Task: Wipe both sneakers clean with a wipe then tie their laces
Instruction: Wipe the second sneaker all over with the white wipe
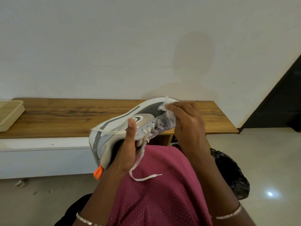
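Wall [114, 46] pale, fills the top half. Tiled floor [268, 160] below and to the right. Long wood surface [65, 116] runs across the middle. The person's lap in pink mesh cloth [162, 193] fills the bottom centre. Black bag [231, 173] on the floor, just right of the lap. Beige tray [9, 113] on the surface's far left end, cut off by the frame.

Sneaker [146, 115], grey/white, is off the surface, held in the air above the lap. It's tipped w/ sole edge up and away, toe up-right, heel low-left. 2nd sneaker not in view.

Left hand [127, 152] grips the sneaker at midfoot/collar, thumb laid over the side; rest of the fingers mostly hidden under it. Right hand [187, 123] has fingers curled round a bunched white wipe [167, 110], pressing it on the toe end.

Lace [147, 177] untied, loose end dangling onto the lap. Orange tab [98, 172] at the heel.

Handling, prob.: sneaker is light, one hand carries it OK. Upper is soft and gives under pressure; sole rim stiffer, so brace there or at the collar as now, not on the toe mesh. Wipe is thin and limp, likely to ball up or tear if scrubbed hard. Lace is floppy, may snag on the fingers. Wiping step in hand; tying not yet done.
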`<state>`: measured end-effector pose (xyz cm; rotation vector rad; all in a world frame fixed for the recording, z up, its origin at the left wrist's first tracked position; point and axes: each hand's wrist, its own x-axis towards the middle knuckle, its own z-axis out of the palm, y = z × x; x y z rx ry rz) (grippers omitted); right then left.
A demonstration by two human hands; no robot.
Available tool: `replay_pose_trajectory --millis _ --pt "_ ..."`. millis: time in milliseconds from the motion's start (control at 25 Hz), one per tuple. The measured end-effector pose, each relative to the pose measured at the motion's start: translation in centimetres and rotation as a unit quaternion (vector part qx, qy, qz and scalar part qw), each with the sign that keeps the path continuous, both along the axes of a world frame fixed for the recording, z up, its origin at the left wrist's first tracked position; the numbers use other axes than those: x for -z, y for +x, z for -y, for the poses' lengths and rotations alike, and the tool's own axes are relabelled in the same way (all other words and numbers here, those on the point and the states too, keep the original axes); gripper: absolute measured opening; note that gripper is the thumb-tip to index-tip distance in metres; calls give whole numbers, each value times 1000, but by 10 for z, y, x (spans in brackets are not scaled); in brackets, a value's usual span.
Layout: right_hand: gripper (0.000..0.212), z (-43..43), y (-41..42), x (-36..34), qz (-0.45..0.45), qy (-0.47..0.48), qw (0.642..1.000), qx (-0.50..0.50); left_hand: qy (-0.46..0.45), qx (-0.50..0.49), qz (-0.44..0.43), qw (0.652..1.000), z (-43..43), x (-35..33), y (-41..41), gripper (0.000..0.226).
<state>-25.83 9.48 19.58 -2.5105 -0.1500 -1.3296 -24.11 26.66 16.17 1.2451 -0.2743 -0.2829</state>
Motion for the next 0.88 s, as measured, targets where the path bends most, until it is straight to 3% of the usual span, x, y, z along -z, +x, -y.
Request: replay_pose_trajectory --millis 160,240,360,520,880 --pt "27 15 -5 16 44 67 996 46 -100 15 -44 994 -2 -6 0 78" --pt "23 13 -11 28 49 111 991 60 -159 21 -65 985 -5 -10 2 86" --pt "22 -5 -15 46 35 166 985 32 -246 55 -87 964 -6 -19 3 82" --pt "24 -32 -17 49 51 216 975 -29 -294 79 -151 941 -8 -25 3 74" --pt "26 -38 13 32 99 229 967 -54 -257 126 -187 940 -5 -44 -2 52"
